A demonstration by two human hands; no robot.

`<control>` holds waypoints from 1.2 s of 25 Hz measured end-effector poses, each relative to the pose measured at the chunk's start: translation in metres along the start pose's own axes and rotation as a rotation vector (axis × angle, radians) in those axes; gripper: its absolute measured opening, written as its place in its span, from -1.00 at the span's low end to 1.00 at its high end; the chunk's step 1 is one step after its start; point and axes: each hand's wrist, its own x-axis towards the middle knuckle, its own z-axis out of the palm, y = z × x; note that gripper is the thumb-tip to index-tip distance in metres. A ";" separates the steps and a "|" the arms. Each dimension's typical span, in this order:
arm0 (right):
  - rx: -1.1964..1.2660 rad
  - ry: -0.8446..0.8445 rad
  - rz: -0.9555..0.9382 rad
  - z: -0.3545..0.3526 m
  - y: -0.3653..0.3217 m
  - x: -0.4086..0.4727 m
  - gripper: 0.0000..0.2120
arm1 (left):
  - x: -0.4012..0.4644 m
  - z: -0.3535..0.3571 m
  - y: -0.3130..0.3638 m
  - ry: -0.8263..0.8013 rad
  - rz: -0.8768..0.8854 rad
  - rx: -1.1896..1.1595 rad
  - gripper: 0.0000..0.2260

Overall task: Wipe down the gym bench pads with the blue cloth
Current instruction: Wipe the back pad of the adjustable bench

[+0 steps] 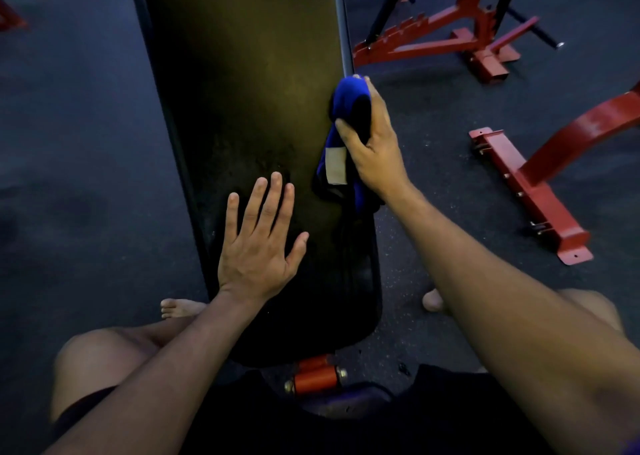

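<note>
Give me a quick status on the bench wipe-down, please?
Left hand flat on bench pad, open. Right hand grips blue cloth at pad's right edge. Nothing in the way.

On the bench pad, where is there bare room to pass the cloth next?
The bench pad is bare above the left hand and left of the blue cloth. It is crowded lower down, where the left hand lies flat and the right hand grips the cloth at the right edge.
</note>
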 end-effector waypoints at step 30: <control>-0.096 0.201 0.195 0.012 -0.040 0.072 -0.63 | 0.002 -0.003 -0.001 -0.034 0.005 0.028 -0.34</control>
